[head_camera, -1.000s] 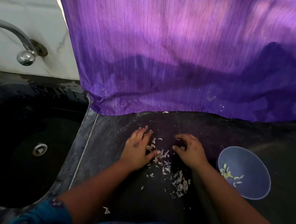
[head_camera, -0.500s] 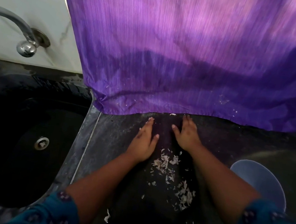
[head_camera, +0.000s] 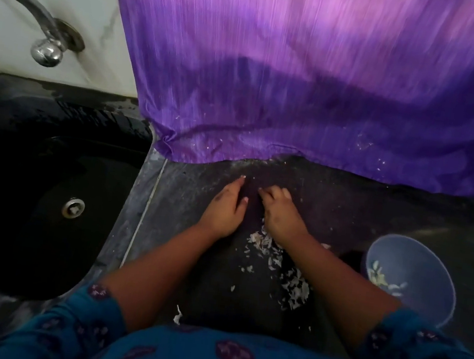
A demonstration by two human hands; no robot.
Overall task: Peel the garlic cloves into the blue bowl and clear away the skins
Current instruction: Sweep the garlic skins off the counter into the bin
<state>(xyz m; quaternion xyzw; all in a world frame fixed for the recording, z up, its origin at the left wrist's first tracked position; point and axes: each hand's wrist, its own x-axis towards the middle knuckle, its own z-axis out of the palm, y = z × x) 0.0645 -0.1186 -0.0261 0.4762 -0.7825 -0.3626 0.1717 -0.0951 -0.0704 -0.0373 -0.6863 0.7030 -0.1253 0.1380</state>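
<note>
Both my hands lie on the dark counter [head_camera: 346,211], side by side near the hem of the purple cloth [head_camera: 300,97]. My left hand [head_camera: 226,208] is flat with straight fingers, its edge on the counter. My right hand [head_camera: 280,215] has fingers bent down onto the counter; I cannot see anything held in it. White garlic skins [head_camera: 279,263] are strewn in a trail just behind my hands, toward me. The blue bowl [head_camera: 417,263] stands at the right with peeled cloves [head_camera: 379,276] in its bottom.
A black sink [head_camera: 46,199] with a drain lies to the left, a chrome tap [head_camera: 46,50] above it. The purple cloth hangs over the back of the counter. One loose skin [head_camera: 177,317] lies near the counter's front edge.
My hands reached forward toward the cloth's hem, then drew slightly back and together. The right fingers have curled down. The view swung, so the bowl shows its cloves again.
</note>
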